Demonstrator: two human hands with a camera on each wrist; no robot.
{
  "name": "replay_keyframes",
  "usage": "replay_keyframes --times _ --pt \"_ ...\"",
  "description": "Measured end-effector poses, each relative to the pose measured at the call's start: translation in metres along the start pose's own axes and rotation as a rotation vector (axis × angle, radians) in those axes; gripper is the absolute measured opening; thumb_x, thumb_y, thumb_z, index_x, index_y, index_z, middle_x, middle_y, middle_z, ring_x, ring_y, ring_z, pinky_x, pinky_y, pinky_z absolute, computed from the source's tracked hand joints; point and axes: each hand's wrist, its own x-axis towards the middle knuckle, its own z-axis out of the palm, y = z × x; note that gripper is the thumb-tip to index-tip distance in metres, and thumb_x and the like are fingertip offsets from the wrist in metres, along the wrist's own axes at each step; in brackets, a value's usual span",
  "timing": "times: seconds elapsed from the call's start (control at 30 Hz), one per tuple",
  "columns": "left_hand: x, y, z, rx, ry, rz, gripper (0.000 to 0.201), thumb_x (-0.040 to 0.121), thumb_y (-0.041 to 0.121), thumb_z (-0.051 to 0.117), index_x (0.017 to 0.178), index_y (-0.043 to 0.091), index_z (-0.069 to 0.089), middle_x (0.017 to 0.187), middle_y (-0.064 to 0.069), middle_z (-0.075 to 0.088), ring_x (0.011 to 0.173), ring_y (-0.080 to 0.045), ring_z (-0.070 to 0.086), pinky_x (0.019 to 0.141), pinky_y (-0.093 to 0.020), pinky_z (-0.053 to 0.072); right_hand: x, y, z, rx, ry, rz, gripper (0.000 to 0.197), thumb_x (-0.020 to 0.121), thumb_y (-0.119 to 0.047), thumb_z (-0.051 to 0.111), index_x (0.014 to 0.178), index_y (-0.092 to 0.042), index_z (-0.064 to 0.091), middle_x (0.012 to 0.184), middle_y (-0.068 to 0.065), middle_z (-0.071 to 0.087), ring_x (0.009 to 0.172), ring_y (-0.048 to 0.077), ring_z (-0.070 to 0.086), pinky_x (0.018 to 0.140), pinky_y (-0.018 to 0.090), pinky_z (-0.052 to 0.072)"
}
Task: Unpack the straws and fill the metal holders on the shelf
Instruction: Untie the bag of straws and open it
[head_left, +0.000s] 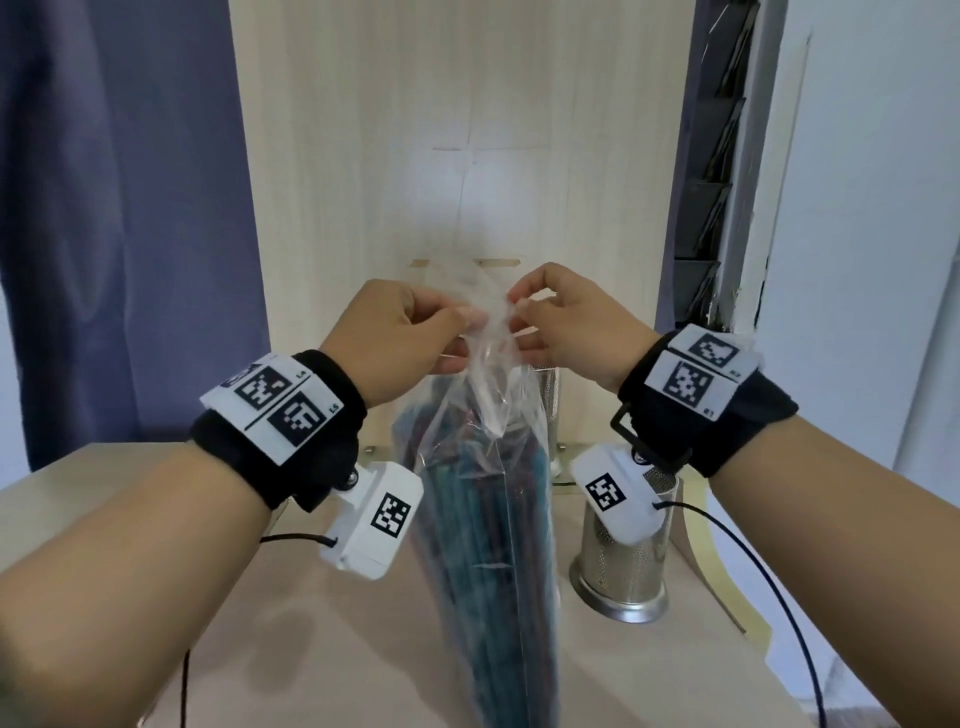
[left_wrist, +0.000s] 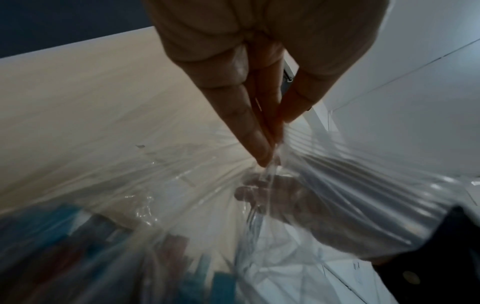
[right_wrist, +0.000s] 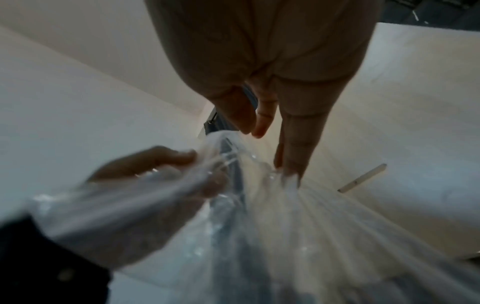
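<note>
A clear plastic bag (head_left: 483, 415) full of teal and dark red straws (head_left: 483, 545) stands upright on the wooden shelf (head_left: 156, 493). My left hand (head_left: 410, 327) pinches the left side of the bag's crumpled top, and my right hand (head_left: 561, 322) pinches the right side. In the left wrist view my left hand (left_wrist: 265, 144) pinches the film (left_wrist: 337, 185) between thumb and fingertips. In the right wrist view my right hand (right_wrist: 288, 164) grips the gathered film (right_wrist: 259, 205). A perforated metal holder (head_left: 626, 561) stands right of the bag; a second holder (head_left: 550, 405) shows behind it.
A tall light wooden back panel (head_left: 467, 156) rises behind the shelf. A purple curtain (head_left: 119, 208) hangs at the left. A white wall (head_left: 857, 208) and dark slatted panes (head_left: 711, 182) stand at the right. Cables trail from both wrist cameras.
</note>
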Motion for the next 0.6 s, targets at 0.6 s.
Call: replay_keyframes --times 0.6 --pt "-0.005 -0.006 0.017 -0.178 -0.134 0.023 0.017 0.087 0.023 0.062 0.097 0.013 0.073 0.093 -0.004 0.075 0.091 -0.018 0.072 0.08 -0.028 0.058 -0.03 -0.016 -0.013 -0.351 0.186 -0.214 0.01 0.086 -0.022 0.071 0.085 -0.02 0.061 0.075 -0.005 0.066 0.067 0.02 0.07 0.071 0.045 0.06"
